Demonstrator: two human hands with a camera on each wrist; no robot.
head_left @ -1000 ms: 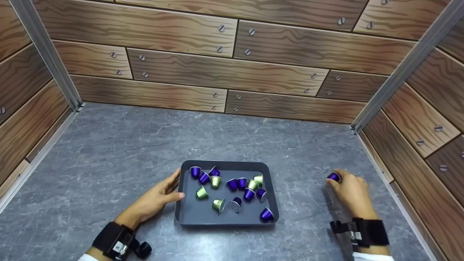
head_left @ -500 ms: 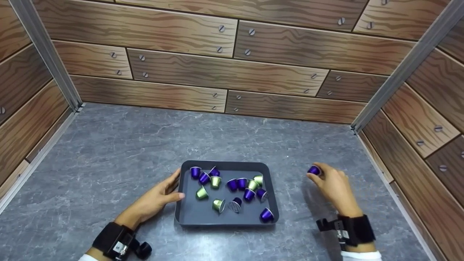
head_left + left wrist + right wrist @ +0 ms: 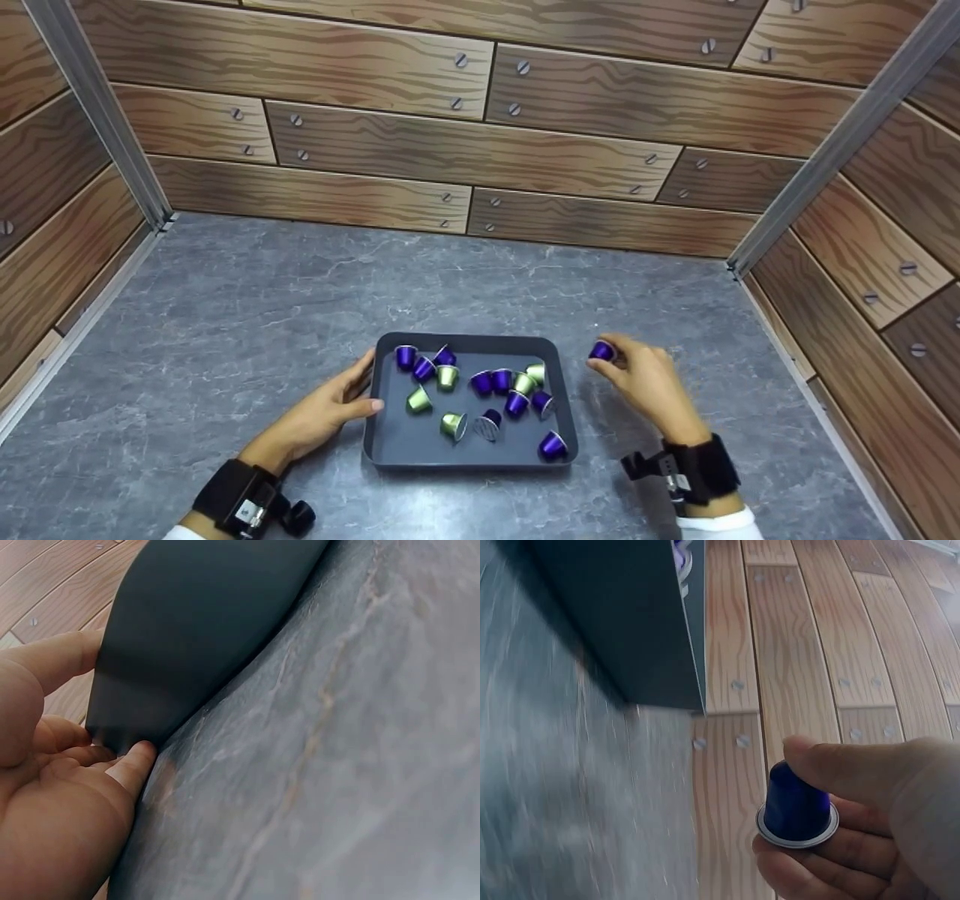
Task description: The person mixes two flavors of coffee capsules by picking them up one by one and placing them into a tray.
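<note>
A dark grey rectangular tray (image 3: 416, 454) lies on the table, holding several purple and light green coffee capsules, such as the green capsule (image 3: 418, 400) and the purple capsule (image 3: 553, 445). My left hand (image 3: 319, 416) holds the tray's left side, thumb at the rim and fingers against the outer wall (image 3: 180, 637). Just right of the tray, my right hand (image 3: 649, 382) pinches a purple coffee capsule (image 3: 601, 350) between thumb and fingers. In the right wrist view this coffee capsule (image 3: 799, 806) has its silver-rimmed wide end downward.
Grey marbled table (image 3: 300, 285) surrounds the tray. Behind it rises a wood-plank-patterned wall (image 3: 375, 150), with similar panels at both sides. Metal posts (image 3: 832, 142) mark the back corners. Each wrist bears a black strap with a small camera (image 3: 298, 517).
My right hand has travelled left toward the tray with the purple coffee capsule in its fingers. The left hand and the tray stay where they were.
</note>
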